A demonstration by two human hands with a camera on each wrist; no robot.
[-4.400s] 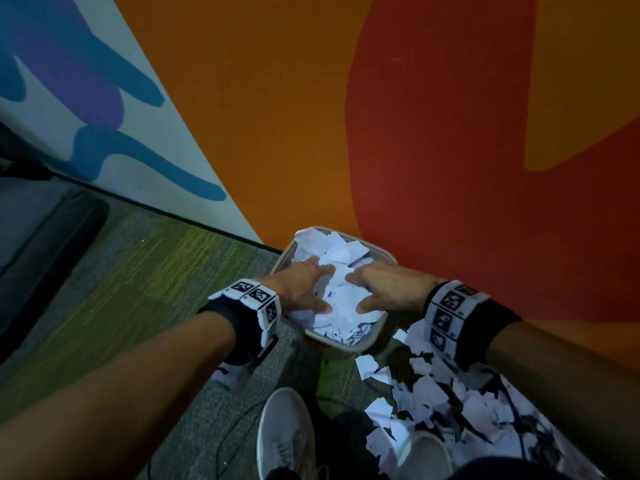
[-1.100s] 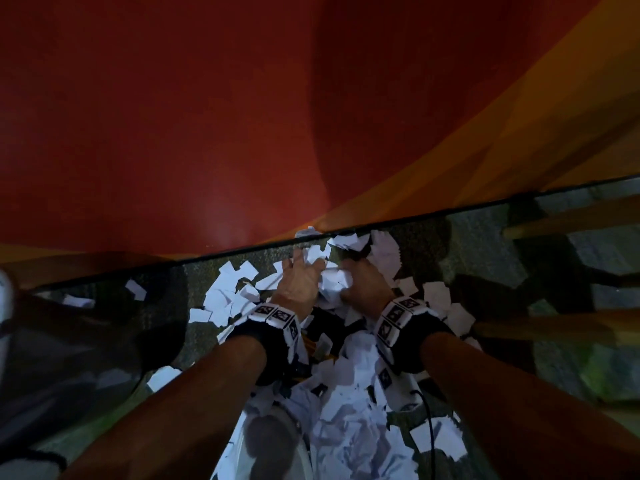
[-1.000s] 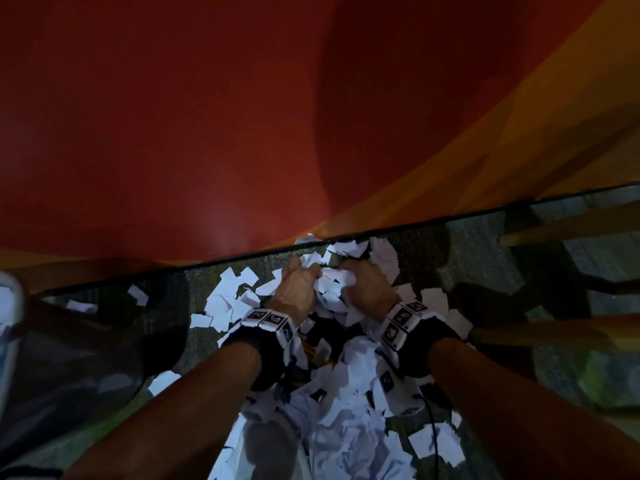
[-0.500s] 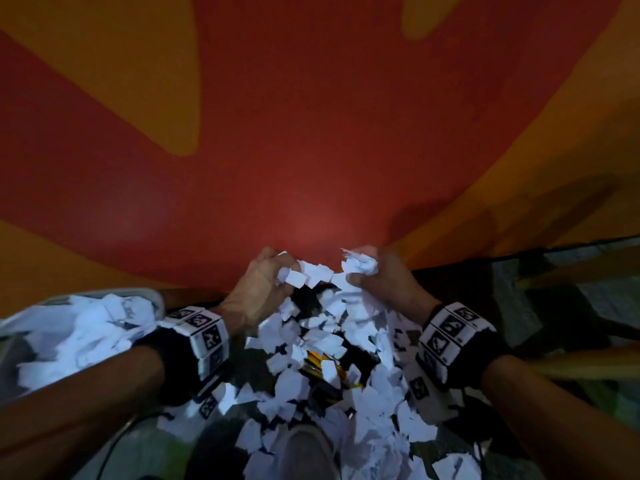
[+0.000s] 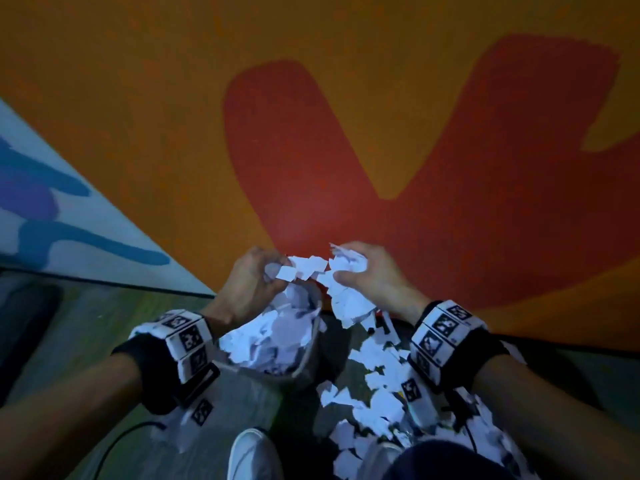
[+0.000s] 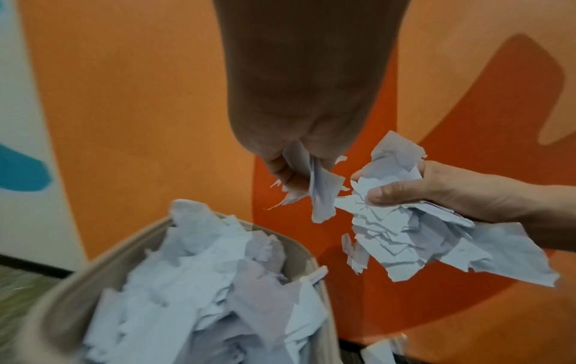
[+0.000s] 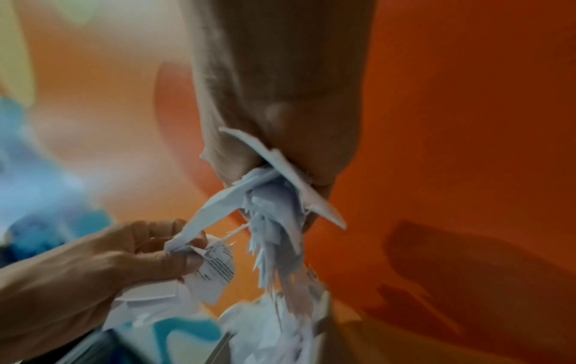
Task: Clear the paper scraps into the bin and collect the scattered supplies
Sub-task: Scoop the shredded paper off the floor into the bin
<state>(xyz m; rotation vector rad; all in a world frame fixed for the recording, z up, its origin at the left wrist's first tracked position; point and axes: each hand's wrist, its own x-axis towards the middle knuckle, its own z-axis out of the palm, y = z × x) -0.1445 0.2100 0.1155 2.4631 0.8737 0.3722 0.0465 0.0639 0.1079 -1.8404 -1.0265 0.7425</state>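
Your left hand (image 5: 250, 287) and right hand (image 5: 369, 276) each grip torn paper scraps (image 6: 402, 236) beside the heaped bin (image 6: 314, 264), so loose edge pieces will likely spill onto the carpet.
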